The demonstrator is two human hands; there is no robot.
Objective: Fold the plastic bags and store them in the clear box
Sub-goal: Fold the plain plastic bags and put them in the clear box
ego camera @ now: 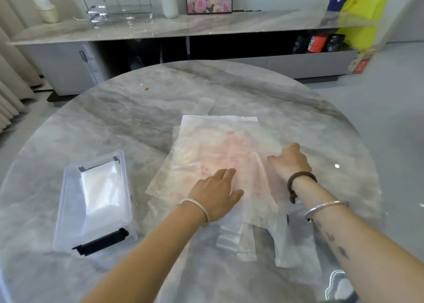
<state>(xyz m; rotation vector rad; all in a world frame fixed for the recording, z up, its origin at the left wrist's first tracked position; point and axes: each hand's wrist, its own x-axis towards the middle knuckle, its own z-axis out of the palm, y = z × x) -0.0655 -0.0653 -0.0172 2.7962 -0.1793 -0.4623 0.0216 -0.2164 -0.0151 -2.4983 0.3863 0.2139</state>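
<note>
The stack of plastic bags lies flat on the table, to the right of the clear box and a little apart from it, and both my hands rest on top of it. My left hand, the one nearer the box, lies palm down on the near part of the top bag with its fingers straight and close together, pressing the film flat. My right hand sits farther from the box at the bag's right side, its fingers bent down onto the plastic. I cannot tell whether they pinch an edge or only press. The top bag is thin, translucent and roughly rectangular, with a blurred pink print showing through. Paler clear sheets and handle strips stick out from under it on the side nearest me. The box is a rectangular tub of clear plastic with rounded corners and black latches at its two short ends. Inside it lies a folded white bag, smooth and slightly glossy. The table is round, polished grey marble.
</note>
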